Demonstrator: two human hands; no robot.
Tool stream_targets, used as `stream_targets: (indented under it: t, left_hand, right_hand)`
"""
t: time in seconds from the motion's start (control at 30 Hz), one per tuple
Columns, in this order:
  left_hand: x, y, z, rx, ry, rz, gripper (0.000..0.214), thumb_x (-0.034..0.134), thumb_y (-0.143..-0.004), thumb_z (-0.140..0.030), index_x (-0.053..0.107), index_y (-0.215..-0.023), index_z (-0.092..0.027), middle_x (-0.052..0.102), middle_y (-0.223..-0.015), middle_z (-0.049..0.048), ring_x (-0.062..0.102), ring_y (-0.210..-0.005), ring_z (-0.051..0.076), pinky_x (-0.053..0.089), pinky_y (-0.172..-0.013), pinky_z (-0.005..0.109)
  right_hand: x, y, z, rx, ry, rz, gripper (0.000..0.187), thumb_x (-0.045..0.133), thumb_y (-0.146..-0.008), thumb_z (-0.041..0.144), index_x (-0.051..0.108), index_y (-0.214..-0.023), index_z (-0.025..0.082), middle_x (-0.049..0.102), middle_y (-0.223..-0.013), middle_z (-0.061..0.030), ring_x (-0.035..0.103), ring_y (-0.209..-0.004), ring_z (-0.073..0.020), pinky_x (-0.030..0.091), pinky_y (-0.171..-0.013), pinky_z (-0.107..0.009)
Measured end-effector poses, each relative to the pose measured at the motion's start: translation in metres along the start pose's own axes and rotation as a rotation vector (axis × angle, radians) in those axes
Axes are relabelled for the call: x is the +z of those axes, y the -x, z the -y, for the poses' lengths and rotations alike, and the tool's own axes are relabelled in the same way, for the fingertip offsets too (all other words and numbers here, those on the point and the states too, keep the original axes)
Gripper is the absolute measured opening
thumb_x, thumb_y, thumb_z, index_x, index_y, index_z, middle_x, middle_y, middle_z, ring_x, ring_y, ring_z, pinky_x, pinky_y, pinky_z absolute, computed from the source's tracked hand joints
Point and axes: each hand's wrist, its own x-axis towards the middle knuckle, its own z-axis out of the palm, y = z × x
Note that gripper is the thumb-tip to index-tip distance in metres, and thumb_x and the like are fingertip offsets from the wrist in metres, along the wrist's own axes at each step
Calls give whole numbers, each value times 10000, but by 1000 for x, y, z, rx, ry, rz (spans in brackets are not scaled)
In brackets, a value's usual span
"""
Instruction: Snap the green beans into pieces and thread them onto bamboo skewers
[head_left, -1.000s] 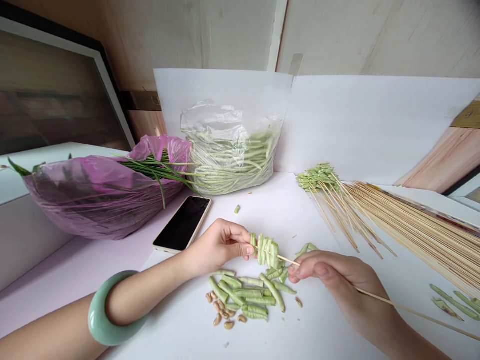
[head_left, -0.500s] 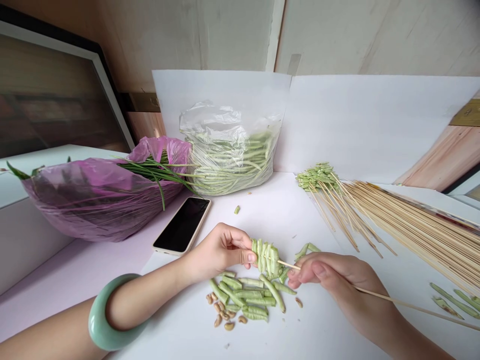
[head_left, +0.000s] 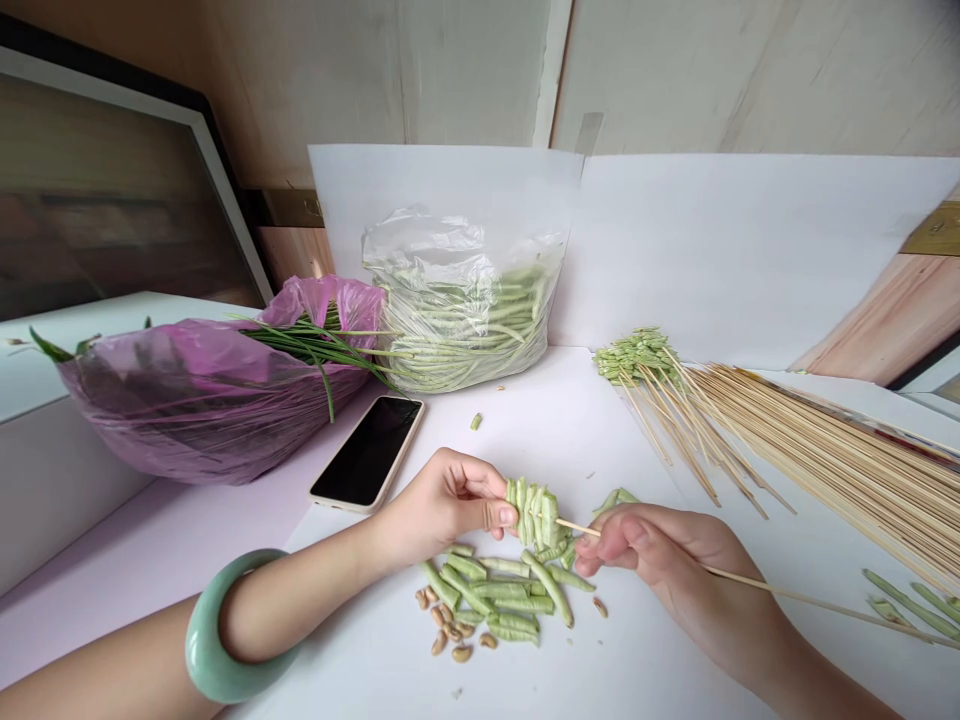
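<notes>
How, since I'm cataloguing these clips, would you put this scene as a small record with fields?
Left hand: pinching threaded bean pieces
Right hand: holding the skewer
Left forearm: green bangle
Below hands: loose bean pieces, tan seeds
Behind left hand: phone, purple bag, clear bag of long beans
Far right: loaded skewers, bundle of sticks

Pretty plain corner tbh, just a white tabletop (head_left: 615, 680), upright white sheets (head_left: 735, 250), a grayish wall (head_left: 472, 60) and a black-edged glassy panel (head_left: 112, 200) on the left.
</notes>
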Motion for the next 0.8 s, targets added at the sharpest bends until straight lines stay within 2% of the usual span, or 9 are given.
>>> stream_targets:
  t: [0.2, 0.37, 0.57, 0.7, 0.8]
  left_hand:
    - [-2, -3, 4, 26, 92, -35, 225, 778, -646, -303, 691, -691, -101, 665, -597, 25, 566, -547, 95, 445, -585, 214]
    - [1, -3, 2, 56, 166, -159, 239, 819, -582, -255, 697, -722, -105, 679, -606, 17, 592, -573, 98, 464, -623, 221]
    - [7, -1, 0, -34, 165, -146, 202, 843, -514, -189, 690, -617, -108, 700, -619, 23, 628, -583, 117, 503, -672, 250]
    - [7, -1, 1, -63, 186, -184, 223, 856, -472, -178, 669, -569, -106, 688, -580, 11, 619, -543, 109, 501, -626, 237]
    - [8, -1, 2, -82, 204, -177, 227, 859, -458, -161, 660, -551, -102, 682, -560, 5, 606, -521, 92, 487, -588, 209]
  right_hand:
    - [-4, 0, -7, 31, -152, -56, 302, 561, -859, 405, 710, -711, 188, 710, -721, -67, 682, -678, -193, 568, -722, -359]
    - [-5, -2, -9, 58, -180, -52, 307, 553, -864, 406, 719, -720, 191, 708, -720, -72, 684, -717, -206, 557, -772, -386]
    - [1, -5, -16, 50, -209, -51, 282, 592, -842, 390, 714, -704, 178, 704, -724, -73, 679, -653, -193, 576, -708, -385]
    - [6, -4, -18, 45, -255, -84, 314, 601, -829, 411, 698, -651, 171, 687, -649, -73, 670, -648, -196, 574, -703, -384]
    - [8, -2, -19, 74, -285, -71, 319, 599, -829, 420, 694, -654, 171, 684, -670, -67, 674, -663, -197, 566, -719, -383]
